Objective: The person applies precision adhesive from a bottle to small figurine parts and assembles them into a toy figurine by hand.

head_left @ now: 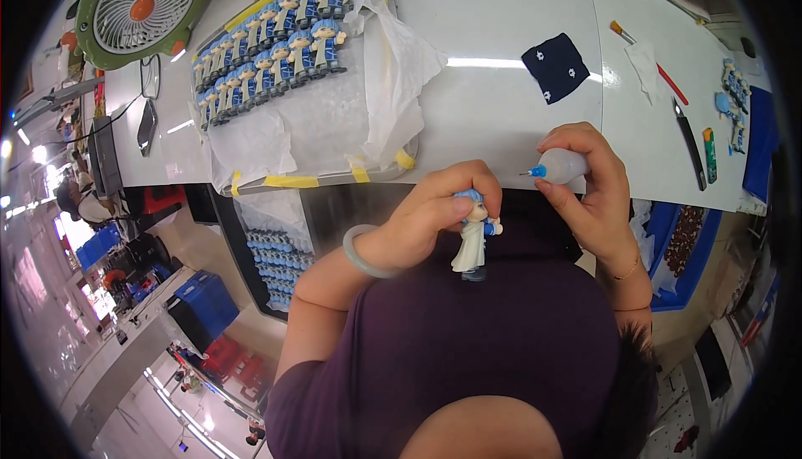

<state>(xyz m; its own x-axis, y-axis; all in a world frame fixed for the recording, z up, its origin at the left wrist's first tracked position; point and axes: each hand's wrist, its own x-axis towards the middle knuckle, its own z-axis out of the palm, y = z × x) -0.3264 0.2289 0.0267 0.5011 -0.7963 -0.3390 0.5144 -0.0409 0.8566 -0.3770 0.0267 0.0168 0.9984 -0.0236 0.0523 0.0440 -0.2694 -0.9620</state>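
A person's bare left hand (441, 198) grasped a small blue-haired figurine (472, 246) at its head and upper back, thumb and curled fingers closed about it; the figure hung upright below those fingertips, its cream cloak and dark shoes uncovered. The right hand (600, 187) gripped a pale squeeze bottle (564, 165) between thumb and bent fingers, its blue-collared needle (535, 172) pointing left — near the left fingertips but touching nothing. Beyond the left fingers lay a paper-lined tray (334, 180) with rows of similar figurines (301, 54); ahead of the right fingers lay a dark patterned cloth (555, 68). Good handling here seemed to call for a firm yet light hold on the figure, a steadied right wrist, and only a gentle squeeze — too much pressure could have flooded fine detail.
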